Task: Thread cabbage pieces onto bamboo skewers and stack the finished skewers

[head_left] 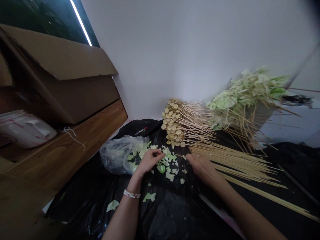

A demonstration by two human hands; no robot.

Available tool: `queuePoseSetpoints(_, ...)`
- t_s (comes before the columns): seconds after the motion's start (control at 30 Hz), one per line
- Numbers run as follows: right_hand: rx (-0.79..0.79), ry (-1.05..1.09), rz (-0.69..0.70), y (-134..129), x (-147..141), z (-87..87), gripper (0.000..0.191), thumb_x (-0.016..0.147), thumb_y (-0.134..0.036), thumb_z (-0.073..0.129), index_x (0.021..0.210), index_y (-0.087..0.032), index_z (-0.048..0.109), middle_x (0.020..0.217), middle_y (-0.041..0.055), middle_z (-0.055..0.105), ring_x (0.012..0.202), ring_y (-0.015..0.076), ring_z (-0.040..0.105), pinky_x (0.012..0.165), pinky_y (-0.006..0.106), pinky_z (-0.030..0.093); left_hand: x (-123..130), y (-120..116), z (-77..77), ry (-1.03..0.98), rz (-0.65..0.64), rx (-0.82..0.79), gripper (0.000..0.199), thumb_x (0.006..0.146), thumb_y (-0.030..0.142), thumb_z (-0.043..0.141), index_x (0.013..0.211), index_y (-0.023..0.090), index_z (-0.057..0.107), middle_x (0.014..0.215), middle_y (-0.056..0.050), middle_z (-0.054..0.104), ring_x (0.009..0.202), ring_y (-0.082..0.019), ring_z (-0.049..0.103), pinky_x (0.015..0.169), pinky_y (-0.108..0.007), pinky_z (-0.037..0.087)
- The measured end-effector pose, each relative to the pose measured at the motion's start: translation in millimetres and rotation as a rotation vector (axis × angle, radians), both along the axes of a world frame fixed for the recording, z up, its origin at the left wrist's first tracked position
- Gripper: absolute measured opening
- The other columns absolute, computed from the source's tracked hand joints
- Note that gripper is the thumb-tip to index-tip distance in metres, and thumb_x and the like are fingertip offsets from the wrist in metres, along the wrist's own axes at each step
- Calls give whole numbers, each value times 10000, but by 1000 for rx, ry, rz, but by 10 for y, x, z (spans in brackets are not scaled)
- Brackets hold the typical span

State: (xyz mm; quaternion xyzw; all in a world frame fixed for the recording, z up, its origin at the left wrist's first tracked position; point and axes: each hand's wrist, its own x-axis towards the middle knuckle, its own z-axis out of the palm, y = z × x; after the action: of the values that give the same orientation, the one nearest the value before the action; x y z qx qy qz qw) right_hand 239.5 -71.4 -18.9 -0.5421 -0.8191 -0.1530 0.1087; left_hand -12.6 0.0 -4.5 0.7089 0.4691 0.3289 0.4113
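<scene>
My left hand [150, 160] is over the cut cabbage leaves [168, 163], its thumb and fingers pinched together; what lies between them is too small to make out. My right hand [200, 165] is closed on a thin wooden skewer [180, 155], whose tip points left toward my left hand. Beside my left hand a clear plastic bag [115, 155] lies with cabbage pieces at its mouth. Just right of my right hand, loose bare skewers [237, 163] lie spread on the black plastic sheet [172, 213].
Skewers with round pale slices [173, 123] are stacked against the wall. Skewered cabbage [245, 96] is heaped at the right. A marker [140, 130] lies behind the bag. At the left, a cardboard box [82, 96] and a white bag [27, 130] rest on a wooden surface [75, 146].
</scene>
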Motion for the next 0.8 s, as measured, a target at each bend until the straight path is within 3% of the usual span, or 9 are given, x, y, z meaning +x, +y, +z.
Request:
queuePoseSetpoints(0.1, 60, 48, 41, -42, -51, -24, 151, 910, -130, 436, 919, -185, 576, 768, 21, 595, 611, 126, 504, 546, 278, 222, -114, -41, 59, 99, -195, -88, 292, 643, 396, 753, 811, 161, 711, 636, 15, 603, 595, -118, 507, 554, -219, 361)
queuePoseSetpoints(0.17, 102, 89, 61, -68, -76, -32, 149, 919, -160, 440, 921, -188, 586, 766, 14, 590, 609, 123, 493, 546, 280, 223, -157, -60, 60, 166, -242, -90, 343, 581, 341, 795, 869, 169, 721, 667, 17, 609, 615, -119, 512, 554, -213, 368)
queuePoseSetpoints(0.27, 141, 133, 81, -97, -108, -41, 152, 911, -168, 453, 897, -186, 604, 757, 16, 582, 644, 131, 498, 579, 279, 259, -168, -70, 53, 232, -254, -79, 260, 576, 304, 790, 784, 163, 722, 683, 5, 618, 617, -125, 521, 555, -220, 386)
queuePoseSetpoints(0.43, 211, 184, 80, -105, -131, -70, 242, 890, -138, 448, 1066, -151, 614, 834, 48, 604, 757, 156, 527, 671, 275, 337, -60, -73, 121, -19, -146, 52, 203, 687, 348, 731, 746, 166, 664, 777, -22, 655, 711, -140, 572, 660, -241, 433)
queuePoseSetpoints(0.57, 237, 172, 65, -110, -111, -80, 340, 903, -171, 440, 1214, -137, 574, 877, 63, 620, 776, 165, 544, 677, 279, 365, 155, -82, 39, -268, 40, 78, 246, 719, 370, 714, 772, 167, 586, 644, 26, 576, 583, -96, 511, 563, -208, 392)
queuePoseSetpoints(0.7, 168, 122, 4, -140, -97, -52, 401, 928, -218, 427, 1314, -182, 526, 871, 50, 630, 668, 140, 547, 584, 285, 347, 369, -110, -128, -401, 75, -23, 317, 662, 388, 754, 834, 162, 614, 660, 20, 594, 548, -95, 511, 520, -209, 411)
queuePoseSetpoints(0.8, 178, 124, -23, -159, -102, -32, 418, 929, -201, 405, 1330, -200, 523, 873, 52, 638, 679, 141, 557, 581, 282, 346, 427, -132, -164, -479, 78, -91, 368, 631, 392, 776, 895, 159, 671, 722, -5, 631, 613, -112, 553, 584, -230, 467)
